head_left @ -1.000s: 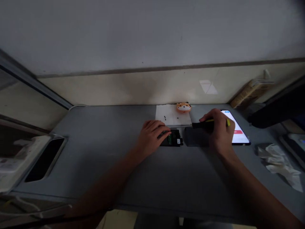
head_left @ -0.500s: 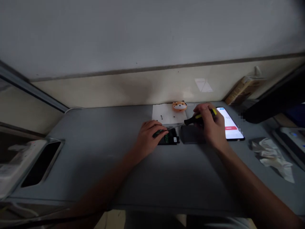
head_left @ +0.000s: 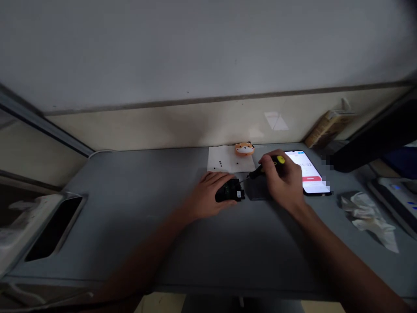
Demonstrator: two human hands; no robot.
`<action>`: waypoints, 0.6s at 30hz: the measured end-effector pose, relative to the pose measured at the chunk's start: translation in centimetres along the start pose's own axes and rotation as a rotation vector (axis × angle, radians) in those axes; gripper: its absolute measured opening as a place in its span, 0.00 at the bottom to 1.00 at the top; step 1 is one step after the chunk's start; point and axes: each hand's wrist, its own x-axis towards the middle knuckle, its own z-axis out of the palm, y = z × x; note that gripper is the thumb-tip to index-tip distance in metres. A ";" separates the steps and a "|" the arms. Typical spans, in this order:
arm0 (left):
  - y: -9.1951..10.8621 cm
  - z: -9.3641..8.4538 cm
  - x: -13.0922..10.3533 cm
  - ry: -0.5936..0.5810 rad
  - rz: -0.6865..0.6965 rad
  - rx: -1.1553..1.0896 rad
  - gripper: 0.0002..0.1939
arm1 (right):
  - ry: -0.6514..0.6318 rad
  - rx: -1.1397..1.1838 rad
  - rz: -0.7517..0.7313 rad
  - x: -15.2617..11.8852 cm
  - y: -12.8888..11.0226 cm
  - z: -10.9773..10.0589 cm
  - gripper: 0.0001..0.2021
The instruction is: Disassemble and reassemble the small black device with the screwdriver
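Observation:
My left hand [head_left: 206, 195] grips a small black device [head_left: 233, 190] with an exposed green circuit board and a white label, thumb along the near edge and fingers along the far one. In my right hand [head_left: 286, 184] is a black and yellow screwdriver [head_left: 257, 172]. Its thin shaft slants down to the device's right end; whether the tip touches it I cannot tell. Just right of the device lies a flat dark piece [head_left: 257, 192], partly covered by the right hand. Behind it, several tiny dark screws [head_left: 220, 164] rest on a white paper [head_left: 228, 156].
An orange animal-faced case [head_left: 244, 148] sits on the paper. To the right are a lit phone [head_left: 312, 174], crumpled tissue [head_left: 371, 217] and a carton [head_left: 329, 128]. At the left lies a dark-screened phone [head_left: 54, 230]. A wall [head_left: 146, 126] bounds the back.
My left hand has gone from pinching a small dark part by the shaft to spanning the device. The screwdriver has shifted slightly left and its tip now points at the device's right end.

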 end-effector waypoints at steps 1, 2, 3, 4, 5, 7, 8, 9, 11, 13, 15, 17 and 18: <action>-0.1 0.1 0.0 -0.001 0.001 0.001 0.31 | -0.003 0.000 -0.002 -0.1 0.0 0.0 0.16; -0.1 0.3 0.0 0.003 0.002 0.002 0.30 | -0.005 -0.003 -0.006 -0.1 0.1 0.0 0.15; -0.2 0.3 0.0 0.005 0.005 0.006 0.29 | -0.003 -0.010 -0.012 -0.2 0.1 0.1 0.15; -0.3 0.4 0.0 0.008 0.009 0.009 0.28 | 0.000 -0.019 -0.020 -0.2 0.1 0.1 0.15; -0.3 0.4 0.0 0.010 0.012 0.011 0.28 | 0.006 -0.028 -0.029 -0.3 0.1 0.1 0.15; -0.4 0.4 0.0 0.008 0.013 0.013 0.28 | 0.023 -0.048 -0.043 -0.3 0.1 0.1 0.16; -0.4 0.3 0.0 0.004 0.010 0.012 0.28 | 0.024 -0.058 -0.048 -0.4 0.1 0.1 0.16; -0.3 0.3 0.0 0.000 0.004 0.010 0.28 | 0.022 -0.064 -0.052 -0.4 0.1 0.1 0.16; -0.2 0.2 0.0 -0.003 -0.008 0.005 0.29 | 0.007 -0.067 -0.050 -0.4 0.0 0.2 0.15; -0.2 0.1 0.0 0.005 -0.006 0.001 0.29 | -0.004 -0.061 -0.039 -0.4 0.0 0.3 0.14; -0.2 0.2 0.1 0.006 0.004 -0.003 0.29 | -0.011 -0.060 -0.029 -0.5 0.0 0.4 0.14; -0.3 0.2 0.1 0.005 0.010 -0.004 0.29 | -0.020 -0.065 -0.032 -0.5 0.0 0.4 0.14; -0.4 0.3 0.1 0.004 0.008 -0.002 0.29 | -0.027 -0.068 -0.038 -0.5 0.0 0.4 0.14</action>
